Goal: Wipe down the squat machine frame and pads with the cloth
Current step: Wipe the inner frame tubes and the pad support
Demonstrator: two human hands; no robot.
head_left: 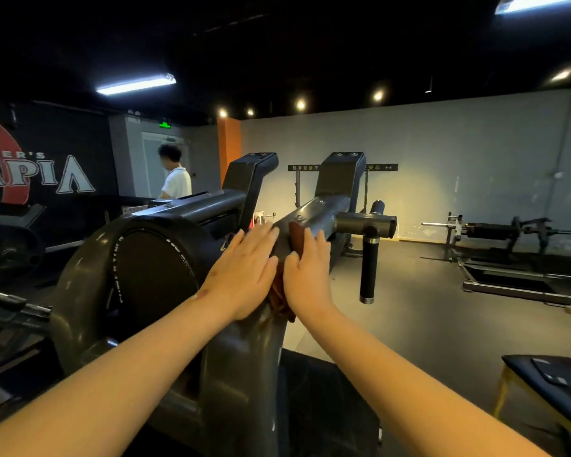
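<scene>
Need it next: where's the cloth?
Head view, centre: the brown cloth lies on the frame arm under the right hand, beside the left hand.

Black ceiling point(277, 44), lit by a tube light point(136, 84) and round spotlights point(300, 104); grey rear wall point(442, 153) meeting an orange pillar point(228, 143); green sign point(165, 125) over a door point(152, 166); dark floor point(426, 291); lettered black wall point(47, 179) at left.

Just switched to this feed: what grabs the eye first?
Dead centre, two hands press on the squat machine's grey frame arm: the left hand flat on bare metal, the right hand on a brown cloth. Left of them a big black weight plate fills the view, and a black-gripped handle hangs to the right.
</scene>
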